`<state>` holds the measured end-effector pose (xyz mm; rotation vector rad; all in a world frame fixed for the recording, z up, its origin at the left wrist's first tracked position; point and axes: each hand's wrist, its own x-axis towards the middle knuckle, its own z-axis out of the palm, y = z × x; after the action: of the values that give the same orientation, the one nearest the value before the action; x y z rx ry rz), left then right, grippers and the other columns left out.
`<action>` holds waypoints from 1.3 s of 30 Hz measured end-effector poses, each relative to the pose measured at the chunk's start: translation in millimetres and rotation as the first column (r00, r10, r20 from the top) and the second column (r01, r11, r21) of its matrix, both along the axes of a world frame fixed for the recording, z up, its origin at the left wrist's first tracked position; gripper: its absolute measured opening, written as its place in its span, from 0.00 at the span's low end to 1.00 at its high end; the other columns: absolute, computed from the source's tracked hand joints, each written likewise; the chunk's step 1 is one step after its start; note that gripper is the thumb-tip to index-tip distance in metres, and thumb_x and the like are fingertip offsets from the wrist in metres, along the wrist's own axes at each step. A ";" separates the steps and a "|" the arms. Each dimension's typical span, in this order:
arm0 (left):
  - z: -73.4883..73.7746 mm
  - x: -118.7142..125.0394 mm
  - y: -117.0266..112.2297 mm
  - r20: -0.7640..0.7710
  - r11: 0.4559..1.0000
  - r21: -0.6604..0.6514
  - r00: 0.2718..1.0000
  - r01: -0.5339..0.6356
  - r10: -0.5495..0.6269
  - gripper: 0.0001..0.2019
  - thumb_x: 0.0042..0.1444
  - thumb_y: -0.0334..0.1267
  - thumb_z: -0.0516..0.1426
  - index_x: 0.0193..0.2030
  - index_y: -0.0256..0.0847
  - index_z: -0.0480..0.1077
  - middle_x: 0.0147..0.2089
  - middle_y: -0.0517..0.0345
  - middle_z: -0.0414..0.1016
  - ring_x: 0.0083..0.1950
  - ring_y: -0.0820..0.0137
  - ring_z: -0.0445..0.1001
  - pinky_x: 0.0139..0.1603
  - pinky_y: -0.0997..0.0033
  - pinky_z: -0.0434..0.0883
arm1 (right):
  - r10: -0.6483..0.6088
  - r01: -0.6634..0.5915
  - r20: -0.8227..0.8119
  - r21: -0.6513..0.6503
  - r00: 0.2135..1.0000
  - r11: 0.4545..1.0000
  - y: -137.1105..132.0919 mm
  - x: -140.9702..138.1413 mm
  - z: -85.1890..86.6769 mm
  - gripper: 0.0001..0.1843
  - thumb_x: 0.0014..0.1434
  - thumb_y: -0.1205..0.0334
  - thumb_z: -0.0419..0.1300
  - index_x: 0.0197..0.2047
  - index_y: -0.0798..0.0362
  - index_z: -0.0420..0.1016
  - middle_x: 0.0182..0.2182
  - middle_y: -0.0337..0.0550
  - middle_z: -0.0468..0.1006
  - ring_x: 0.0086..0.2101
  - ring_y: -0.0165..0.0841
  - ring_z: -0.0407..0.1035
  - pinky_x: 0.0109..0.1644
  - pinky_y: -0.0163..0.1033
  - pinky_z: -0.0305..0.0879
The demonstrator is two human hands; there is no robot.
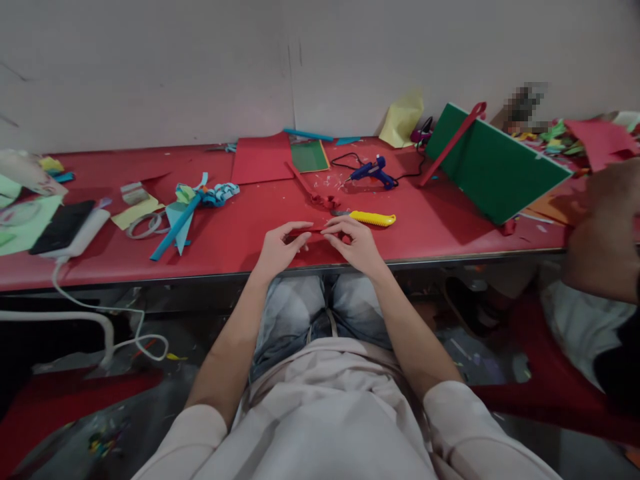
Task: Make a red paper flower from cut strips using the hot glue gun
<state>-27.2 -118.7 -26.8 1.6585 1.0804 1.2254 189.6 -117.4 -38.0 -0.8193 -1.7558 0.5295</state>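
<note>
Pinched between both hands, just above the table's front edge, is a thin piece of red paper (317, 232). It stands out little against the red tabletop (225, 230). My left hand (281, 249) grips one end with thumb and fingertips, and my right hand (356, 245) grips the other. Right behind the right hand lies a yellow utility knife (373, 218), blade toward the left. Beyond it is a red paper strip (303, 180) with a curled, bunched end. A blue glue gun (373, 172) rests farther back, its nozzle pointing left.
A green board (495, 160) leans at the right with a red strip (453, 143) across it. Left are a blue paper stick (175, 228), tape roll (144, 225) and phone (63, 227) on a cabled white power bank (80, 235). Another person's arm (607, 233) is at far right.
</note>
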 end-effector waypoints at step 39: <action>-4.0 19.3 61.6 0.132 0.957 -0.283 0.986 -0.062 0.103 0.13 0.61 0.43 0.70 0.42 0.34 0.79 0.34 0.50 0.85 0.35 0.62 0.88 0.41 0.67 0.85 | 0.044 -0.202 -0.298 -0.524 0.953 0.828 61.2 -3.3 -6.1 0.13 0.57 0.59 0.72 0.45 0.54 0.85 0.30 0.43 0.87 0.31 0.34 0.83 0.35 0.36 0.76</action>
<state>-7.8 -57.0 -30.8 1.3022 1.1812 1.1675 186.3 -56.2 -44.1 -0.9705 -1.4103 1.2207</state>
